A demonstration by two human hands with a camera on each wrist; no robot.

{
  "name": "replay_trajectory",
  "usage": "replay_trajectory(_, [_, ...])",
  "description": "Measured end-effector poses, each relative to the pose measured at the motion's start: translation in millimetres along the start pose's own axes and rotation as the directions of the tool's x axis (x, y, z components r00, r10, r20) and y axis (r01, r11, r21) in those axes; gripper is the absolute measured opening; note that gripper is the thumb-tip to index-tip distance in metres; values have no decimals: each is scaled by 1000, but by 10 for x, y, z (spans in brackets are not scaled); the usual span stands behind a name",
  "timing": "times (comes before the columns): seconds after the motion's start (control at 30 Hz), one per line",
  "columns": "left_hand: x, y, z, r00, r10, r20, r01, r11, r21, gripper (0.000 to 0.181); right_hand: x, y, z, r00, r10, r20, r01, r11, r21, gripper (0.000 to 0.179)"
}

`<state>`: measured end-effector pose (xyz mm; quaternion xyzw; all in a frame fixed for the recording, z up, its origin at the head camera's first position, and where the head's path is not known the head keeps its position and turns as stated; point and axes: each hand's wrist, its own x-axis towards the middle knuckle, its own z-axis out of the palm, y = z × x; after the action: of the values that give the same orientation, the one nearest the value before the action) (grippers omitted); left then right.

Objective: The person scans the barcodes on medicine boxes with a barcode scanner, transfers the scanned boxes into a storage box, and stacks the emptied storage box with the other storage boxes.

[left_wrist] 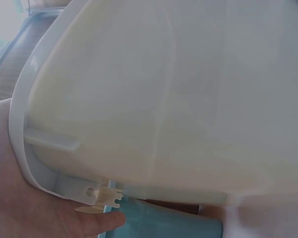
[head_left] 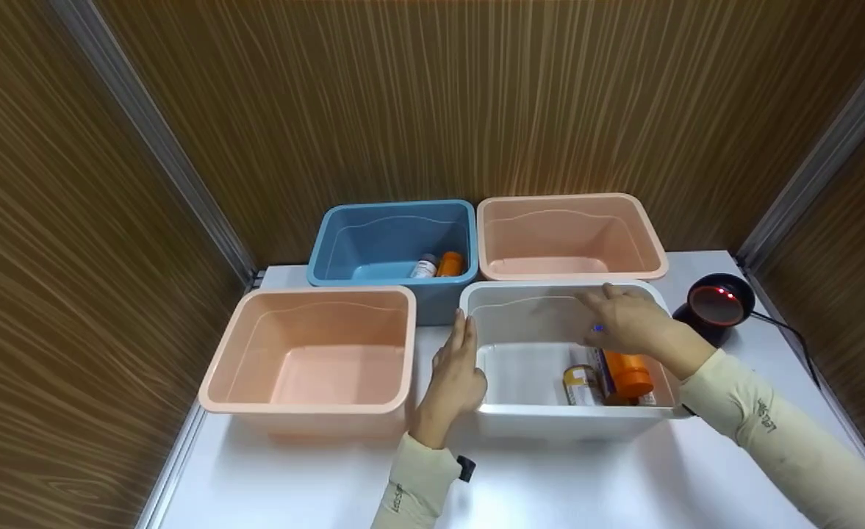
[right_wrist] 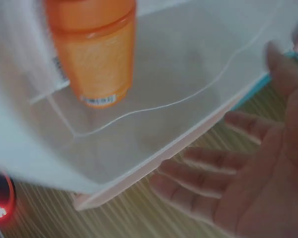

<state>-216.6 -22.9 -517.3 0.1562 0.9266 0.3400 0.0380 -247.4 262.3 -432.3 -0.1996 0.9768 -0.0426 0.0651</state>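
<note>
A white bin (head_left: 550, 410) stands at the front right. My left hand (head_left: 456, 378) lies against its left rim with straight fingers, and the left wrist view shows the hand (left_wrist: 44, 210) outside the bin wall (left_wrist: 139, 89). Over the bin's right half hovers my right hand (head_left: 627, 321), fingers spread and holding nothing. Below it, inside the bin, are an orange bottle (head_left: 629, 376), a small yellow-and-white container (head_left: 579, 386) and a dark-edged box (head_left: 605, 378), partly hidden. In the right wrist view the orange bottle (right_wrist: 102, 59) is apart from the open fingers (right_wrist: 193, 186).
A peach bin (head_left: 307, 408) stands front left. Behind are a blue bin (head_left: 392, 281), with a white bottle (head_left: 425, 266) and an orange bottle (head_left: 450, 264) inside, and another peach bin (head_left: 572, 276). A red-lit black scanner (head_left: 719, 305) with a cable stands to the right.
</note>
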Motion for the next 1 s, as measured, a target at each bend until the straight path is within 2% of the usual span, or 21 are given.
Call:
replay_trajectory(0.07, [-4,3,0,1000,-2,-1,2,1000,-2,76,0,22,-16,999,38,-14,-37,998,56,72])
replay_trajectory(0.13, [-7,4,5,1000,-2,-3,2,1000,-3,76,4,51,-36,996,93,3,-92,987,130,74])
replay_trajectory(0.3, [-7,2,25,1000,10,-12,-10,1000,-2,77,13,128,-90,969,222,109,-244,932,267,87])
replay_trajectory(0.5, [0,7,26,1000,0,-13,0,1000,-25,77,14,232,-110,942,277,188,-330,867,374,88])
replay_trajectory(0.57, [1,3,28,1000,0,-12,-1,1000,-28,77,16,252,-111,935,284,214,-350,839,415,92])
replay_trajectory(0.7, [-7,1,26,1000,12,-20,-13,1000,-27,76,26,253,-110,908,297,296,-414,752,513,103])
replay_trajectory(0.77, [-11,3,25,999,20,-27,-21,999,-28,76,32,242,-108,897,301,324,-437,721,538,104])
replay_trajectory(0.8, [-13,6,22,999,21,-27,-22,999,-30,76,38,238,-105,891,307,335,-448,715,537,104])
replay_trajectory(0.87, [-16,10,20,999,22,-30,-23,999,-36,77,48,231,-101,886,317,337,-456,726,515,103])
replay_trajectory(1.0, [-14,17,18,1000,10,-16,-10,999,-52,77,58,239,-80,895,307,325,-432,782,450,98])
